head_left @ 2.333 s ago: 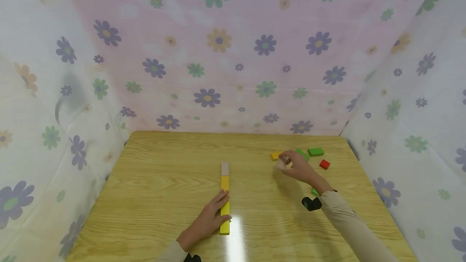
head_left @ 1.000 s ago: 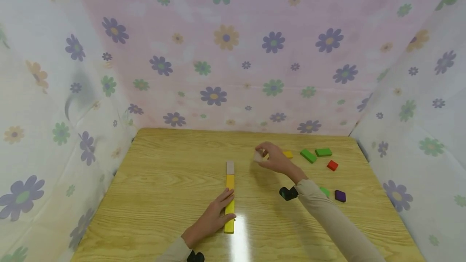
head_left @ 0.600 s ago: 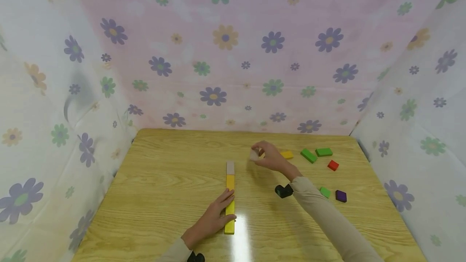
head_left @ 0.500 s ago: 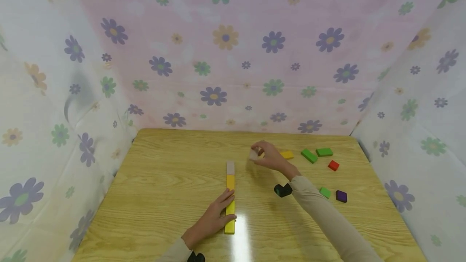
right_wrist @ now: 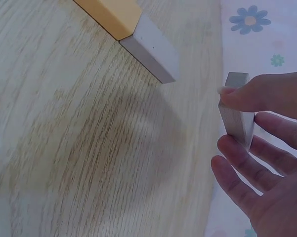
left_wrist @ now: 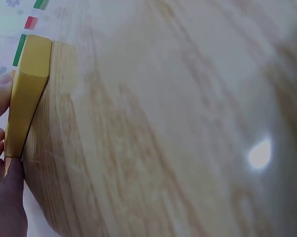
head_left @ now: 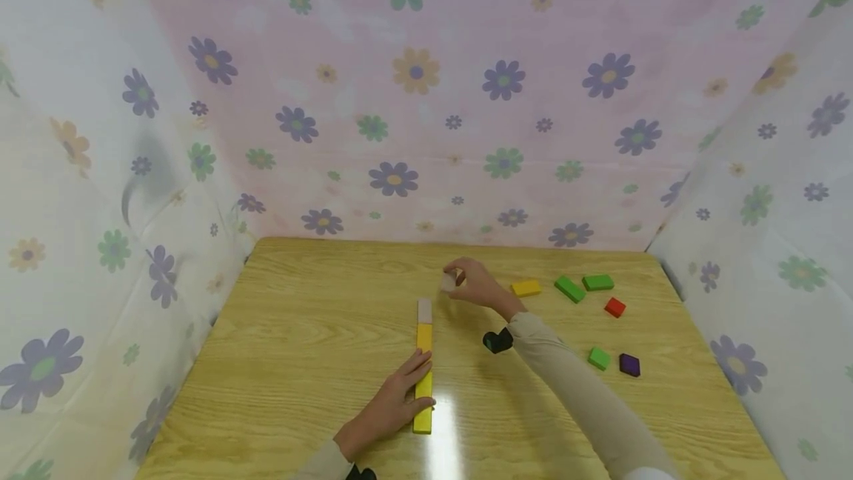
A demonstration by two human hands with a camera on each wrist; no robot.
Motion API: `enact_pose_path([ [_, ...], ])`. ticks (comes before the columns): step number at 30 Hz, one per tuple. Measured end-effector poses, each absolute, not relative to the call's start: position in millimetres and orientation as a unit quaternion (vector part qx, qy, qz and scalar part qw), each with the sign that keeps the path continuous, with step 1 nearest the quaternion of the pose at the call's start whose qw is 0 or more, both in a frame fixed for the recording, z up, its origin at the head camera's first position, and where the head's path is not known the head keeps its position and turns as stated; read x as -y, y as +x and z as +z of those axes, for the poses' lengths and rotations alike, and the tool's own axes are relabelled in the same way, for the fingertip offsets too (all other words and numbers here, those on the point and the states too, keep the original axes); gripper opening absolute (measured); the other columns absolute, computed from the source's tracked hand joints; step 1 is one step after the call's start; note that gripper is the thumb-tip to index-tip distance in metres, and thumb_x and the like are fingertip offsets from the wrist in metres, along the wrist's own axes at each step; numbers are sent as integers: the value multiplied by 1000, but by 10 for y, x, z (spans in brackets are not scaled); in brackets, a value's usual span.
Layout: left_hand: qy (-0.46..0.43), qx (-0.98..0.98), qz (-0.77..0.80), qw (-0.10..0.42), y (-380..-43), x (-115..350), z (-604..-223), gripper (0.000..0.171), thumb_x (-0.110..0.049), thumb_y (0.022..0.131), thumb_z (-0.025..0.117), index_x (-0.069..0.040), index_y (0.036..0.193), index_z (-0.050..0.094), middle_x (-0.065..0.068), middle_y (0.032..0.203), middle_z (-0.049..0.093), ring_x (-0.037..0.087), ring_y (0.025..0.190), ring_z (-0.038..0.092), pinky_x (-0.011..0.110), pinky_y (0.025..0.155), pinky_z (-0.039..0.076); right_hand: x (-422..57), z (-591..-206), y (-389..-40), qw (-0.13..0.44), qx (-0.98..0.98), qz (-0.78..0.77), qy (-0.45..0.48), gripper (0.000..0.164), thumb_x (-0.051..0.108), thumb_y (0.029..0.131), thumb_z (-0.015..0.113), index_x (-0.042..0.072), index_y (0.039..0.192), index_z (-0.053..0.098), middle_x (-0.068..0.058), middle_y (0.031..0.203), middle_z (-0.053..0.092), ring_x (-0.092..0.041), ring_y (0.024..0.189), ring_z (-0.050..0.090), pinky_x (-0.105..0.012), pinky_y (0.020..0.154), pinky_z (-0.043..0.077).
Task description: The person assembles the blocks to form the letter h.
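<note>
A straight row of blocks runs away from me: a yellow block (head_left: 423, 421) nearest, an orange-yellow block (head_left: 424, 335) beyond it and a pale grey-beige block (head_left: 424, 311) at the far end. My left hand (head_left: 392, 403) holds the yellow part, with fingers and thumb across it; they hide some of the joins. Thumb and fingers of my right hand (head_left: 478, 287) pinch another pale block (right_wrist: 237, 118), held raised and tilted in the right wrist view. It is beyond and slightly right of the row's far end, apart from it.
On the right lie an orange-yellow block (head_left: 526, 288), two long green blocks (head_left: 569, 289), a red block (head_left: 615, 307), a small green block (head_left: 599, 358) and a purple block (head_left: 629, 365). Flowered cloth (head_left: 453, 132) encloses the wooden table (head_left: 300, 332) at the back and sides.
My right hand has carried the pale block left from the loose blocks to near the row's far end. My left hand stays on the row. The head view has shifted slightly.
</note>
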State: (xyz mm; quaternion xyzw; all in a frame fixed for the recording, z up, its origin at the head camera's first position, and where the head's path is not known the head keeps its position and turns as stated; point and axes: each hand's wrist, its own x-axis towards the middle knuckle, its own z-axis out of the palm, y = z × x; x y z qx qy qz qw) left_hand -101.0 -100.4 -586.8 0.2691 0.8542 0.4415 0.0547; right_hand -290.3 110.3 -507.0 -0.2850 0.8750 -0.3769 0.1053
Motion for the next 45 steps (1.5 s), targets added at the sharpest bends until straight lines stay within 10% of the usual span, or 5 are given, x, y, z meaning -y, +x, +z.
enact_pose_path([
  [21, 288, -849, 440, 44, -1040, 933, -5872, 64, -31, 92, 62, 5, 141, 39, 13, 153, 28, 32, 141, 20, 43, 106, 33, -719, -5339, -3134, 146, -892, -336, -264, 44, -1, 72, 67, -3, 116, 64, -20, 120, 55, -28, 93, 56, -36, 74, 51],
  [45, 272, -862, 424, 51, -1032, 1026, -5890, 64, -33, 93, 61, 3, 141, 40, 11, 153, 28, 30, 141, 21, 44, 106, 33, -565, -5418, -3076, 130, -882, -261, -370, 27, 1, 88, 53, -2, 111, 67, -27, 130, 50, -41, 126, 41, -49, 98, 41],
])
